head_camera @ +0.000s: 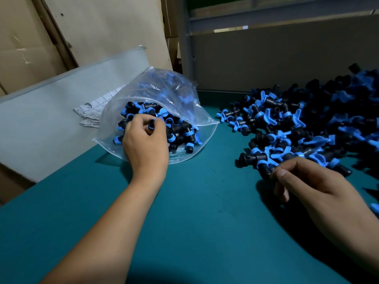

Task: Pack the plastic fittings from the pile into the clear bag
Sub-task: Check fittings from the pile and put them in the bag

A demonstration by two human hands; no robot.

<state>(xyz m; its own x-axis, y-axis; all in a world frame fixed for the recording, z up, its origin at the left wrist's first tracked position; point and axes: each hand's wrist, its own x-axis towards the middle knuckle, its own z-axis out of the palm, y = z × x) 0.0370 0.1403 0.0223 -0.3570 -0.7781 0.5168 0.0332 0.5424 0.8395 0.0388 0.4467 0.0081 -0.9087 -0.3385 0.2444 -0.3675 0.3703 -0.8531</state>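
**Both hands loaded, one at the bag mouth**

The left hand [144, 143] is inside the mouth of the clear plastic bag [164, 87], fingers pinched on one black-and-blue plastic fitting [151, 128]. Its long axis runs roughly away from the camera, the dark end pointing into the bag. The right hand [303, 179] pinches another black fitting with a blue collar [264, 168] at the near edge of the big pile of fittings [307, 124], on the right of the teal desk [205, 201]; that one lies roughly left to right.

The bag lies slumped on its side, its mouth open toward the pile. My worry is that fittings roll back out over its low lip, or that a winged blue handle snags the film.
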